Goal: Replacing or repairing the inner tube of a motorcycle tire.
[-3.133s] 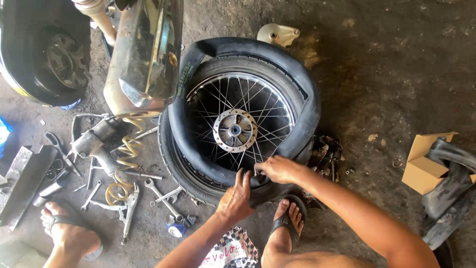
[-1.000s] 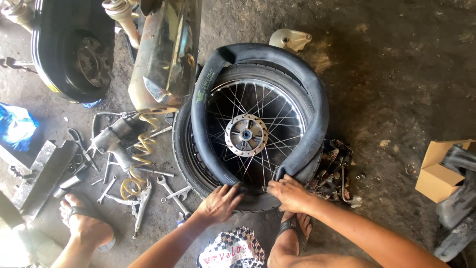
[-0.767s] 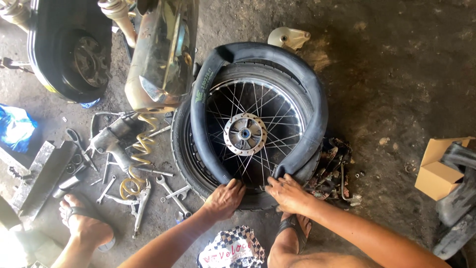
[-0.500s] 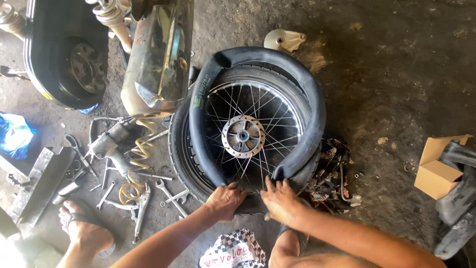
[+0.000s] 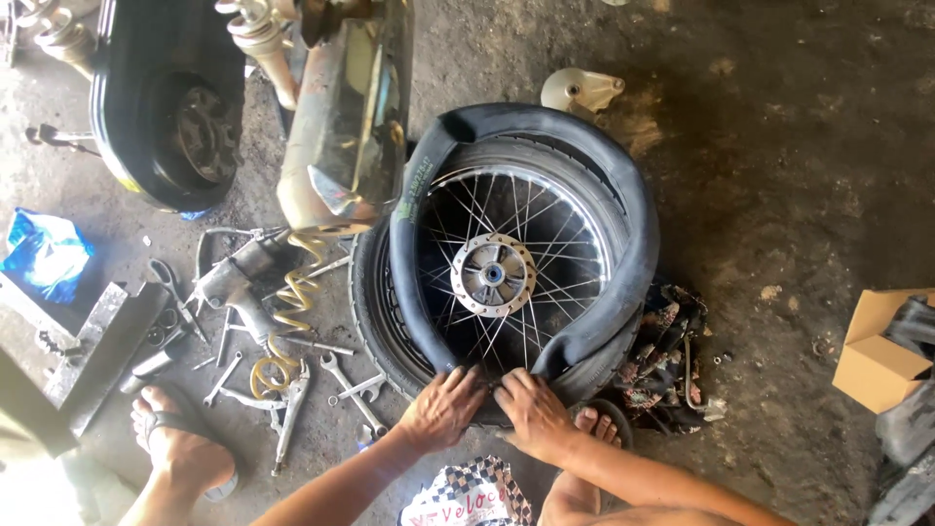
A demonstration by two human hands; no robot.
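Both hands have closed in since half a second ago and now sit side by side at the near edge of the spoked wheel (image 5: pixel 492 278), which lies flat on the concrete floor (image 5: pixel 799 146). Left hand (image 5: pixel 443 409) presses its fingers down on the black inner tube (image 5: pixel 623 234) and tyre (image 5: pixel 370 312) at the rim; its grip is flat and spread, closed on nothing that I can see. Right hand (image 5: pixel 531 414) curls its fingertips over the tube's loose end; whether it pinches the rubber I cannot tell. Spanners (image 5: pixel 355 390) lie scattered on the floor left of the wheel, near a sandalled foot (image 5: pixel 180 448). A cardboard box (image 5: pixel 877 356) sits well apart at the right.
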